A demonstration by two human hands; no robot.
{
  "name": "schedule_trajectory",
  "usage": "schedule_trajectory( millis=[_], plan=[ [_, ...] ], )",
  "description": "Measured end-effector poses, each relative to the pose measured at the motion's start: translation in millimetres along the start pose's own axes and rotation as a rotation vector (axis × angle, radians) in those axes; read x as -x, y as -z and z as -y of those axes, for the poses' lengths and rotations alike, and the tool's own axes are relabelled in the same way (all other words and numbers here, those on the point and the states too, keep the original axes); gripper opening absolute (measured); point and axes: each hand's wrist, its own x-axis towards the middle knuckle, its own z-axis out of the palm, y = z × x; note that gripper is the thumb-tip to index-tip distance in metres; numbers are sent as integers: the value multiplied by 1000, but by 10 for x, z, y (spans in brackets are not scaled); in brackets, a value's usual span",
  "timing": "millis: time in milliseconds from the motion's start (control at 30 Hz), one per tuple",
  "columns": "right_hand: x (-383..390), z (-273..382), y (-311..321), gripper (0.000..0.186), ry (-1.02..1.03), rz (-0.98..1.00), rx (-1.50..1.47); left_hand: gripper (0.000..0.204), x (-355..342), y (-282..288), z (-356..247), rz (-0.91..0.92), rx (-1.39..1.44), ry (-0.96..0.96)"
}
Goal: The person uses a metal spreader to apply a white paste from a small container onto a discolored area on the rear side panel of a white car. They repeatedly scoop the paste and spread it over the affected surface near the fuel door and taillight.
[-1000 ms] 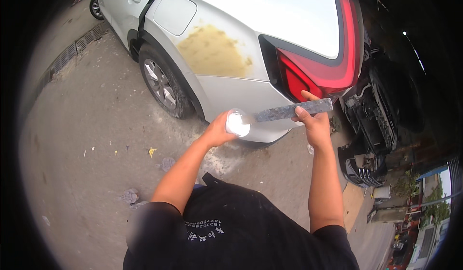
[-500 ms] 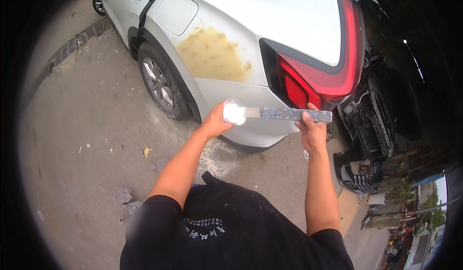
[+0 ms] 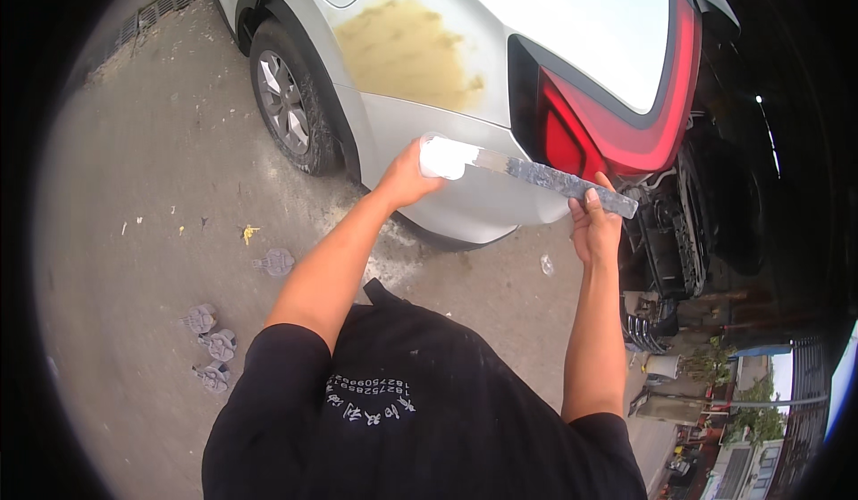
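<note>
1. One white car (image 3: 474,8), with smooth, glossy, curved panels, stands in front of me on a rough, dusty grey floor (image 3: 179,232).
2. Its tail light (image 3: 630,142) is red and angular, edged in black, bending around the rear corner.
3. Next, the wheel (image 3: 286,102): dark, dusty rubber around bright, broad metal spokes.
4. A matt, yellowish patch (image 3: 407,53) with ragged edges and darker smudges lies on the panel above and behind the wheel.
5. The long, flat, straight-edged strip (image 3: 554,178) slants before the car's rear; its grey face is mottled and crusty, its thinner end smoother. My right hand (image 3: 594,223) grips the outer end, narrowed to a thumb-and-finger hold.
6. A rounded white cup (image 3: 442,160) sits in my left hand (image 3: 404,176), curled around its side. The strip's thin end meets white material at its mouth.
7. Several grey, crumpled scraps (image 3: 219,345) lie on the floor to my left.
8. Smallest, a yellow, twisted scrap (image 3: 250,234) lies beyond them.
</note>
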Motion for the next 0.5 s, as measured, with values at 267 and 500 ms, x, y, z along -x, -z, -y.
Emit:
schedule_trajectory(
  millis=[267, 500],
  plan=[
    [-49, -62, 15, 47, 17, -17, -75, 69, -20, 36, -20, -26, -7, -15],
    [-10, 37, -85, 50, 62, 3, -42, 70, -13, 9, 37, -70, -29, 20]
  ],
)
